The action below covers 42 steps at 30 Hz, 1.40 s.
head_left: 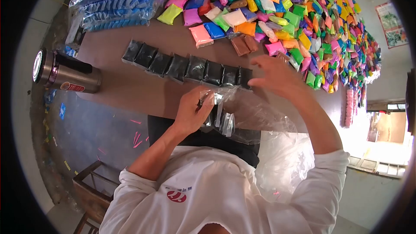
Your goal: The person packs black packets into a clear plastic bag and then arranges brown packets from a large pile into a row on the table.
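A row of several black packets [177, 66] lies across the brown table. My left hand [193, 109] is closed on a clear plastic bag [255, 115] at the table's front edge, with some black packets showing inside the bag below the fingers. My right hand [277, 77] is at the right end of the row, beside the last black packet [245, 77]. Its thumb and fingers are apart, with nothing between them. The bag spreads out to the right, beneath my right forearm.
Small packets of many colours [299, 21] form a large heap at the back right. Bagged blue and peach packets [117, 6] are stacked at the back left. A steel flask [69, 71] lies at the left edge. More clear plastic [288, 160] hangs below the table.
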{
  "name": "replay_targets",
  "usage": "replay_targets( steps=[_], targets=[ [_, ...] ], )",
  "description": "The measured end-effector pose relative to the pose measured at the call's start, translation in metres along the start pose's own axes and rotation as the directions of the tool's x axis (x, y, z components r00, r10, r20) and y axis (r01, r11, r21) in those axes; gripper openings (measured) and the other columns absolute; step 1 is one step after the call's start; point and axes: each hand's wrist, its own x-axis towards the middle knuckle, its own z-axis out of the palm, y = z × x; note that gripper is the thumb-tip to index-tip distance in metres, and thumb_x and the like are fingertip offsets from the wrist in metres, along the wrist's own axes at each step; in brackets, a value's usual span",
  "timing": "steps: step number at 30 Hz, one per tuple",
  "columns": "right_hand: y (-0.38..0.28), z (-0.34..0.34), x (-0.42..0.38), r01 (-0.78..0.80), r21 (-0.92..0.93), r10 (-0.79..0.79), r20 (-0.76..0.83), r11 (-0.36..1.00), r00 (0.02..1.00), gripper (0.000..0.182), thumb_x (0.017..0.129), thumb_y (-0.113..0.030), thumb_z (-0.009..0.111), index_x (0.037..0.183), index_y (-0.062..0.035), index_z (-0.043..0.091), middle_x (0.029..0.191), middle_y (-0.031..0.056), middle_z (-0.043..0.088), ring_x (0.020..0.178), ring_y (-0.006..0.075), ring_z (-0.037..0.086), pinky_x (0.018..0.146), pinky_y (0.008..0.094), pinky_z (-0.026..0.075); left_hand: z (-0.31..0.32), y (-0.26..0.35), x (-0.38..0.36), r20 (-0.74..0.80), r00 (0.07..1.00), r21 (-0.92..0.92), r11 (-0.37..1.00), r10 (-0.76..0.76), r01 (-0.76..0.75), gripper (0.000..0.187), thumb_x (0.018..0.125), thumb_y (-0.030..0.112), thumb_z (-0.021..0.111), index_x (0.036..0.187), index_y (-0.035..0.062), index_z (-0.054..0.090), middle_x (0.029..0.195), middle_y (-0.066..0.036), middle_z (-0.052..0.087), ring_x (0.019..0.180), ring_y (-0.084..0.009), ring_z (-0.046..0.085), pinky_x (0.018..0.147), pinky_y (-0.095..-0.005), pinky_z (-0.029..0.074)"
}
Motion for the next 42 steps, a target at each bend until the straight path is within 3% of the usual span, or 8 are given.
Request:
replay_targets(
  steps=[2,5,11,20,26,35,38,42],
  targets=[
    [0.013,0.030,0.011,0.062,-0.067,-0.061,0.010,0.996,0.998,0.061,0.080,-0.031,0.079,0.128,-0.0028,0.055,0.126,0.0196,0.061,0.115,0.0354,0.060,0.094,0.0461,0.051,0.000,0.002,-0.001,-0.018,0.999,-0.025,0.999,-0.036,0.036,0.029,0.099,0.026,0.059,0.096,-0.0019,0.064,0.074,-0.004,0.057,0.071,-0.0092,0.048,0.063,-0.0292,0.043],
    [-0.001,0.032,0.019,0.067,-0.076,-0.057,0.129,0.995,0.990,0.068,0.079,-0.031,0.078,0.134,-0.0032,0.050,0.127,0.0205,0.059,0.118,0.0385,0.058,0.096,0.0463,0.050,-0.002,0.004,-0.002,-0.006,1.000,0.000,1.000,-0.017,0.017,0.021,0.097,0.019,0.061,0.105,-0.0002,0.066,0.086,-0.013,0.063,0.071,-0.0218,0.058,0.066,-0.0330,0.048],
    [-0.016,0.012,0.027,-0.151,0.065,0.135,0.208,0.986,0.969,0.075,0.080,-0.024,0.074,0.144,-0.0017,0.043,0.139,0.0225,0.052,0.127,0.0398,0.053,0.105,0.0455,0.046,-0.004,0.001,-0.003,0.030,0.999,-0.014,0.999,-0.040,0.041,0.022,0.097,0.021,0.061,0.105,0.0005,0.066,0.085,-0.014,0.063,0.071,-0.0226,0.058,0.065,-0.0334,0.048],
    [0.002,0.042,0.012,0.083,-0.053,-0.078,0.092,0.995,0.993,0.084,0.078,-0.027,0.077,0.149,-0.0039,0.038,0.139,0.0221,0.052,0.128,0.0391,0.052,0.105,0.0451,0.046,-0.004,0.005,-0.002,0.020,0.998,-0.016,0.999,-0.052,0.052,0.020,0.095,0.017,0.063,0.105,-0.0006,0.066,0.087,-0.015,0.064,0.073,-0.0233,0.060,0.068,-0.0339,0.050],
    [-0.024,0.010,0.020,-0.063,0.197,0.035,0.142,0.978,0.989,0.076,0.078,-0.021,0.079,0.144,-0.0023,0.044,0.138,0.0217,0.054,0.130,0.0380,0.050,0.109,0.0438,0.043,-0.004,0.008,-0.001,0.018,0.998,-0.011,0.998,-0.067,0.067,0.023,0.098,0.020,0.061,0.099,-0.0021,0.064,0.077,-0.008,0.062,0.070,-0.0133,0.053,0.064,-0.0307,0.046],
    [-0.004,0.052,0.033,0.186,0.027,-0.185,-0.035,0.982,0.982,0.076,0.078,-0.025,0.081,0.144,-0.0073,0.049,0.137,0.0146,0.058,0.121,0.0294,0.059,0.101,0.0388,0.049,0.000,0.000,0.000,-0.027,0.998,-0.010,0.998,0.063,-0.063,0.024,0.098,0.022,0.061,0.099,-0.0018,0.064,0.078,-0.007,0.062,0.070,-0.0138,0.053,0.065,-0.0303,0.046],
    [-0.016,0.011,0.018,-0.164,0.321,0.205,-0.098,0.933,0.974,0.070,0.076,-0.022,0.080,0.137,-0.0023,0.054,0.124,0.0158,0.065,0.108,0.0338,0.065,0.097,0.0392,0.052,-0.004,0.001,-0.003,-0.002,1.000,0.001,1.000,-0.016,0.016,0.024,0.098,0.022,0.061,0.105,-0.0007,0.067,0.089,-0.015,0.066,0.075,-0.0249,0.062,0.070,-0.0340,0.050],
    [-0.036,-0.034,-0.045,-0.151,0.773,0.358,-0.104,0.616,0.928,0.067,0.075,-0.025,0.080,0.134,-0.0017,0.058,0.108,0.0063,0.070,0.092,0.0168,0.066,0.086,0.0300,0.052,-0.002,0.005,-0.002,-0.019,1.000,-0.050,0.999,-0.004,0.003,0.024,0.100,0.022,0.061,0.101,-0.0011,0.066,0.084,-0.009,0.064,0.072,-0.0152,0.057,0.066,-0.0298,0.047]
  ],
)
